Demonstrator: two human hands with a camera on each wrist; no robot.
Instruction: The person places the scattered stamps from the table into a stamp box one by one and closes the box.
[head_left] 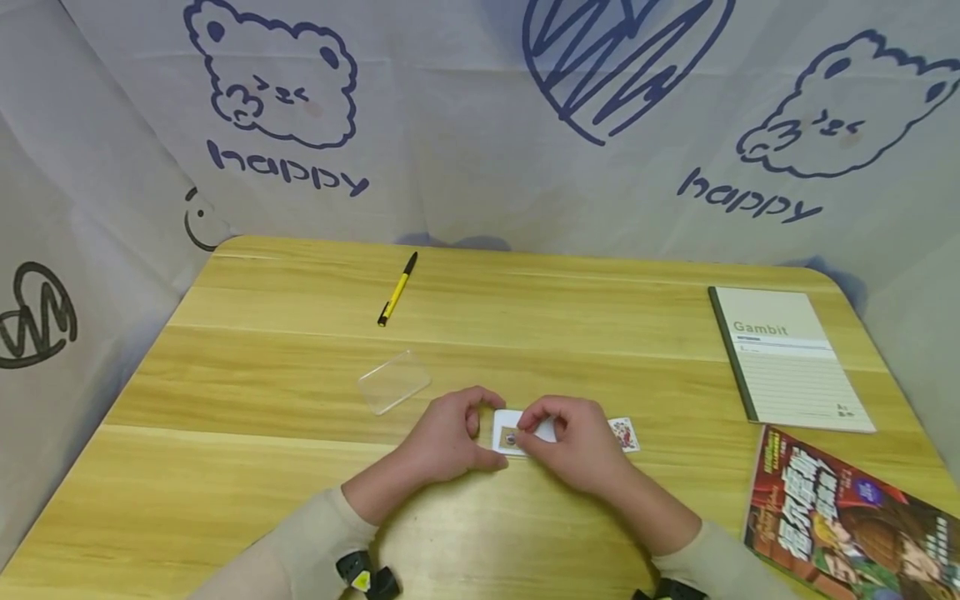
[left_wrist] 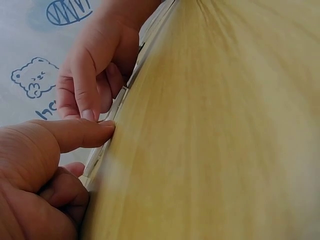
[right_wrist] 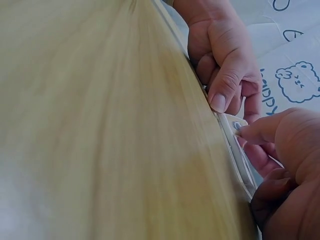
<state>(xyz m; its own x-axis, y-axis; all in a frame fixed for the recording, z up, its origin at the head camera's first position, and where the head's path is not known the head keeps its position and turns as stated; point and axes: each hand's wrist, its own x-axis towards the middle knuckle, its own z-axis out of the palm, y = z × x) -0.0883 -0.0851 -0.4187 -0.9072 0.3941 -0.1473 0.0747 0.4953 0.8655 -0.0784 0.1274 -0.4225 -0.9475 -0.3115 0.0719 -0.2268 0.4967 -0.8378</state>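
Note:
A flat white box (head_left: 509,417) lies on the table between my hands in the head view. My left hand (head_left: 450,433) holds it at its left end, index finger at the far edge and thumb at the near edge. On the white surface is a small tan piece (head_left: 507,439) with a dark picture. The thumb and index finger of my right hand (head_left: 581,437) pinch its right side, covering part of it. In the right wrist view the tan piece (right_wrist: 238,123) shows beside a fingertip. A playing card (head_left: 624,434) sticks out from behind my right hand.
A clear plastic lid (head_left: 394,383) lies left of the hands. Beyond it is a yellow and black pen (head_left: 398,287). To the right are a notebook (head_left: 787,358) and a colourful book (head_left: 847,521). A white cloth with drawings (head_left: 450,108) hangs behind the wooden table (head_left: 562,325).

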